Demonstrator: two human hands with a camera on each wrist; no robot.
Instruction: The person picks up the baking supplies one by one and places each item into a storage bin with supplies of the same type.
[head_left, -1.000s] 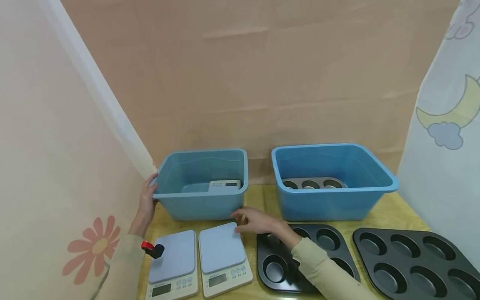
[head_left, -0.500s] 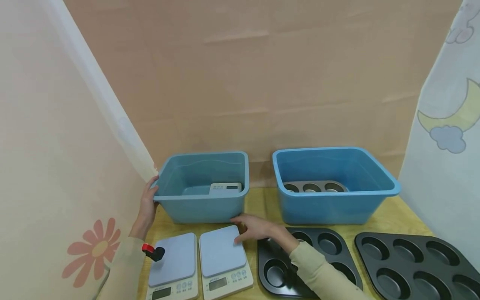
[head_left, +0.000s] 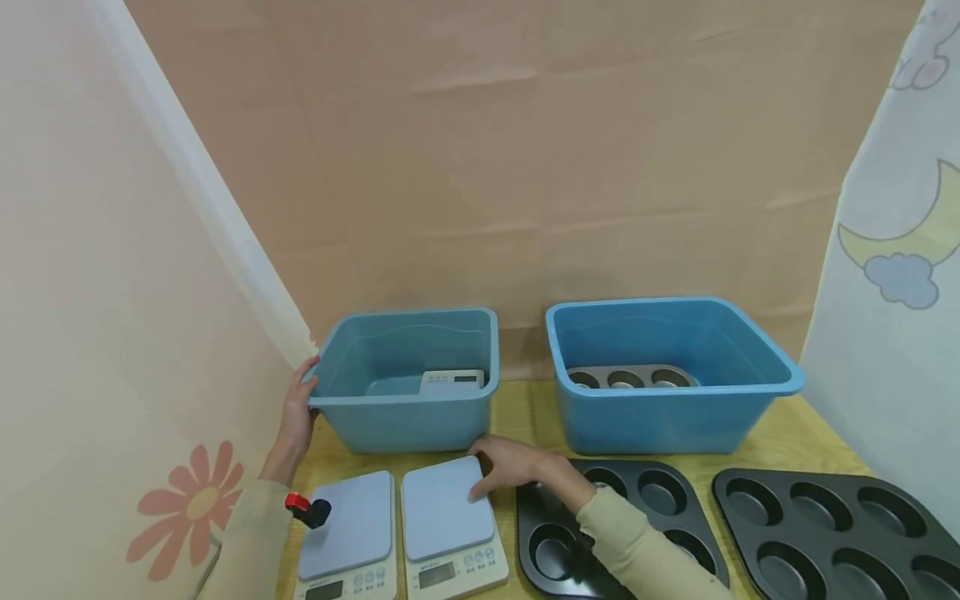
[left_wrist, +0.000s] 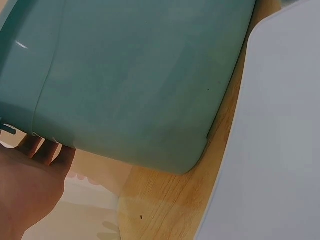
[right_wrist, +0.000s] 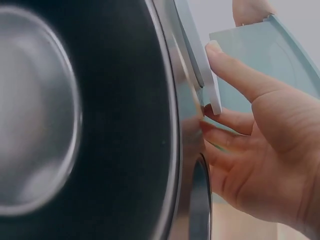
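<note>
My left hand (head_left: 294, 417) grips the left rim of a teal plastic bin (head_left: 405, 425), its fingers hooked at the edge in the left wrist view. Inside that bin a white kitchen scale (head_left: 452, 381) shows partly above the front rim. My right hand (head_left: 513, 462) pinches the far right corner of another kitchen scale (head_left: 450, 508), which lies on the table in front of the bin. In the right wrist view the thumb (right_wrist: 214, 47) presses on the scale's plate, with the fingers bent at its edge. A similar scale (head_left: 351, 525) lies to the left.
A brighter blue bin (head_left: 637, 421) stands at right, holding a muffin pan (head_left: 633, 375). Two dark muffin pans lie before it: one (head_left: 551, 521) partly under my right forearm, the other (head_left: 825, 533) farther right. Fabric walls close off both sides of the wooden table (head_left: 525, 408).
My right hand has come down slightly at the scale's far corner, its thumb moving onto the plate. The left hand stays on the bin's rim. The head view has shifted a little.
</note>
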